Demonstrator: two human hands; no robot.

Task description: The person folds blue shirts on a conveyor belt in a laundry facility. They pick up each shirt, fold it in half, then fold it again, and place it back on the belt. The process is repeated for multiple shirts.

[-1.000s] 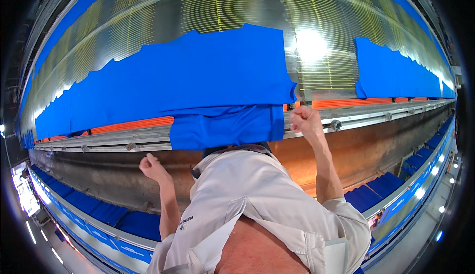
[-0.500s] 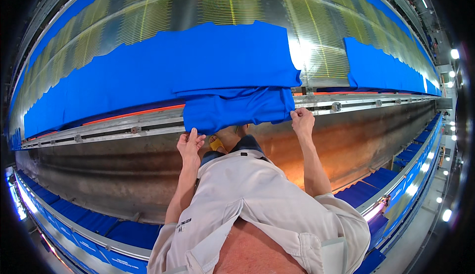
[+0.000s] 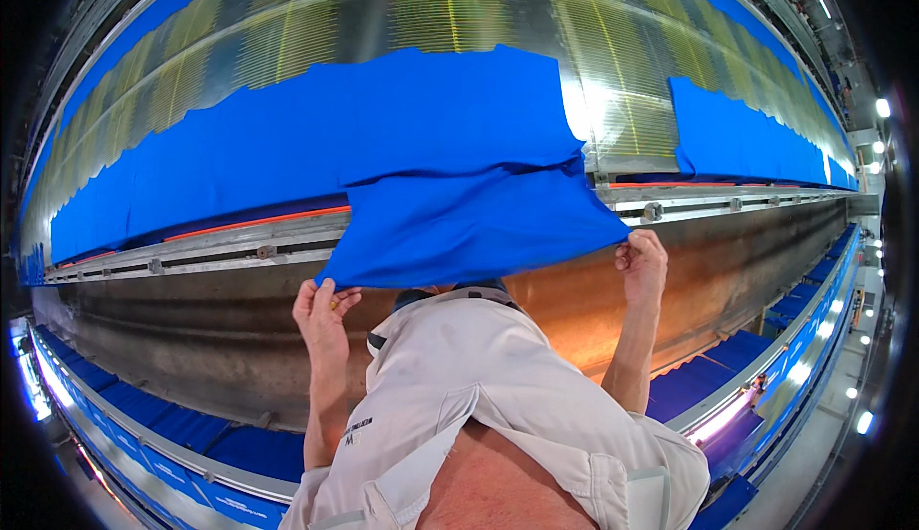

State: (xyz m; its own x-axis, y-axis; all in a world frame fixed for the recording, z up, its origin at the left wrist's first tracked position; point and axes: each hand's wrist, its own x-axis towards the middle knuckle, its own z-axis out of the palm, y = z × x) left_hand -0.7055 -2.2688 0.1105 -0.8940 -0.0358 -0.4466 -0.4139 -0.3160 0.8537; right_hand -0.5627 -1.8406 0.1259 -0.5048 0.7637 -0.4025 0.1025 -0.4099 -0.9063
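Observation:
A blue piece of fabric (image 3: 469, 225) stretches between my two hands, over the metal rail at the table's near edge. My left hand (image 3: 325, 315) pinches its near left corner. With finger and thumb, my right hand (image 3: 643, 260) grips the near right corner. Beyond my hands the far part of the fabric meets other blue fabric pieces (image 3: 402, 113), lying overlapped on the long table (image 3: 622, 99) with yellow line markings. Where the held piece ends among them is hard to make out.
The metal rail (image 3: 278, 248) with bolts and an orange strip runs along the table edge. Another blue piece (image 3: 742, 135) lies farther right. A brown-grey floor strip (image 3: 191, 338) separates this table from one behind me, bearing more blue fabric (image 3: 254, 453).
Both hands have moved apart and nearer to my body. The blue fabric between them has gone from bunched to spread out and taut, now covering more of the rail.

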